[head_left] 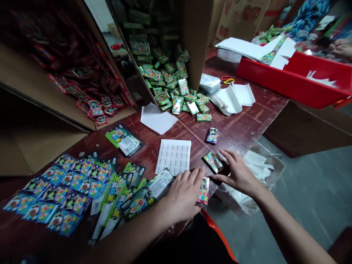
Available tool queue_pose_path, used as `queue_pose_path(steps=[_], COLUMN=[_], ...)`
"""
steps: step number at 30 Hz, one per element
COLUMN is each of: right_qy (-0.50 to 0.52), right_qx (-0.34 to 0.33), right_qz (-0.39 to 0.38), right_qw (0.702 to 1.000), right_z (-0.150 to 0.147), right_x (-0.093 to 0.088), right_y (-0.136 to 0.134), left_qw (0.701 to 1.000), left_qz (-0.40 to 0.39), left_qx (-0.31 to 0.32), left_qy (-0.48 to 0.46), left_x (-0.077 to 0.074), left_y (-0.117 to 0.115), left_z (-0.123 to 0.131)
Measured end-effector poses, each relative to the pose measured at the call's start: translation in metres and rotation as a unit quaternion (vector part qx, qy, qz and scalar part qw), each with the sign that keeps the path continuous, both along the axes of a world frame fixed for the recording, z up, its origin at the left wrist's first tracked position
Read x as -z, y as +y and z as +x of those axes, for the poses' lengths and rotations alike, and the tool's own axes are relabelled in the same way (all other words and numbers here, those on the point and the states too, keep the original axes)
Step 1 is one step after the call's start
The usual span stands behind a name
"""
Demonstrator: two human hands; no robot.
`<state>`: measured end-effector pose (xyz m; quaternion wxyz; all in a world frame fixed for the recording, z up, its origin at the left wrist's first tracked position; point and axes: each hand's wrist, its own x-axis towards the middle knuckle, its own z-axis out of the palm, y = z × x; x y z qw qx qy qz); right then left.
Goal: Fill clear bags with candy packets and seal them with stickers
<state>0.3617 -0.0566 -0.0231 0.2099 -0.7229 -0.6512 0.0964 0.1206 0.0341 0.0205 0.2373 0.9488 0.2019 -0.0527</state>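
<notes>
My left hand [183, 196] lies low over the table's front edge, fingers stretched out flat. Its fingertips touch or cover the left side of a small pink-and-red candy packet [203, 190]. My right hand [240, 174] is open to the right, with thumb and fingers apart and nothing visible between them. Just left of its fingertips rests a green candy box [213, 162]. Farther back is a small purple-blue candy packet [212, 135]. A sheet of printed labels [173, 156] lies beyond my left hand, and printed green-and-black pouches [148, 194] partly disappear under my left forearm.
Rows of blue-purple packets [60, 187] cover the table's left. One tipped carton spills green boxes [177, 104]; another holds red packets [96, 108]. Clear plastic bags [229, 99], scissors [227, 79] and a red bin [264, 82] stand right. White scraps [255, 165] fill a lower bag.
</notes>
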Motion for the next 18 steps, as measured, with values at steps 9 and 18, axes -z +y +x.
queue_pose_path(steps=[9, 18], right_qy=[0.019, 0.057], right_qx=[-0.106, -0.213], right_qz=[-0.072, -0.147], right_qw=[0.992, 0.964], right_z=[0.028, 0.019], right_x=[-0.04, -0.033], right_y=[0.016, 0.062], left_qw=[0.997, 0.991], left_qz=[0.033, 0.022], left_qx=[-0.065, -0.13], left_qy=[-0.018, -0.04], left_x=[0.009, 0.024], left_y=[-0.011, -0.018], left_z=[0.003, 0.004])
